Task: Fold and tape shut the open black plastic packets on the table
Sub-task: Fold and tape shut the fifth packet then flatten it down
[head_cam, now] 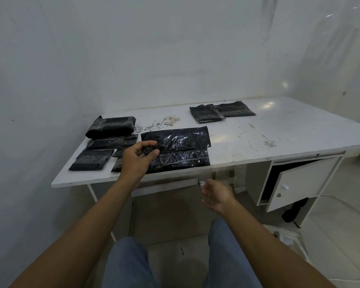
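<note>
A large glossy black packet (181,149) lies at the front edge of the white table (268,129), its top part folded down over the lower part. My left hand (138,157) pinches the packet's left end between thumb and fingers. My right hand (215,194) is below the table's front edge, blurred, with its fingers loosely straight. Its fingertips are at a short strip of clear tape (202,182) hanging from the edge. Wider clear tape strips (238,179) hang just to the right.
Several folded black packets (110,127) lie in a group at the table's left end, and two more black packets (220,111) sit at the back. A cabinet door (295,183) stands open under the table's right side. White walls close in at the left and back.
</note>
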